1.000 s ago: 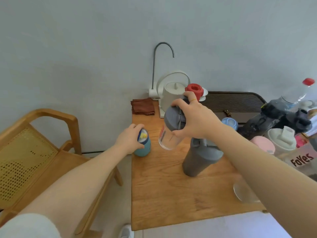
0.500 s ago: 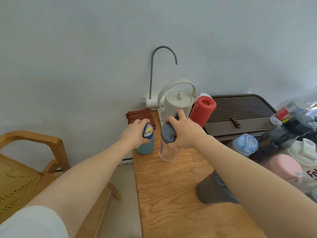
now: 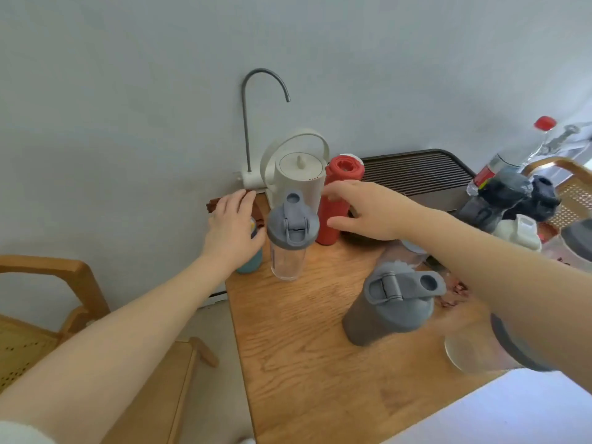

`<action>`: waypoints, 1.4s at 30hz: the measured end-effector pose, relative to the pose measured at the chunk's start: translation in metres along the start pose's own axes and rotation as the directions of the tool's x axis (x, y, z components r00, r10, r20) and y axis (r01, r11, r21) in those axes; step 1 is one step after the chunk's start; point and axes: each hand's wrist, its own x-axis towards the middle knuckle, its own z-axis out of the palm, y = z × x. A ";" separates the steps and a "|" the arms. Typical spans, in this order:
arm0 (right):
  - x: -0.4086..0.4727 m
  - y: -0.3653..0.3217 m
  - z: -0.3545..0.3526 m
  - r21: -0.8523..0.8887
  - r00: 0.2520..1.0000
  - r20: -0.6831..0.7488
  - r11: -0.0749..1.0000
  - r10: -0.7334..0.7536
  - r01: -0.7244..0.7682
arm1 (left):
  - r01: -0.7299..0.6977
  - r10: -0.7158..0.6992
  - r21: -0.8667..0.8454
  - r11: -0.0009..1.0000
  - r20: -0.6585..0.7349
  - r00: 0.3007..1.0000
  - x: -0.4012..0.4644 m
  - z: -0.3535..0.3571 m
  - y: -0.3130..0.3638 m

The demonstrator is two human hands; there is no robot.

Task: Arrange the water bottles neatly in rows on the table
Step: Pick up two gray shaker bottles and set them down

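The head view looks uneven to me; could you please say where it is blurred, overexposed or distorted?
Head view: the right hand and its forearm are motion-smeared, as are the bottles behind it at the right edge; the clear bottle and grey shaker are sharper; the bottom right corner is washed out pale; the wide lens bows the table edge.

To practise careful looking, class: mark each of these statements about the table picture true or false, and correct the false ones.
1. The clear bottle with the grey lid stands upright on the table. True.
2. The right hand grips the clear bottle. False: its fingers are spread, holding nothing.
3. The red bottle stands beside the white kettle. True.
4. The left hand holds the red bottle. False: it is over the teal bottle.
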 end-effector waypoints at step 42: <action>-0.233 0.157 0.029 -0.254 0.933 0.359 0.958 -0.034 0.133 | 0.083 -0.111 0.112 0.990 0.277 0.954 -0.098 0.036 0.251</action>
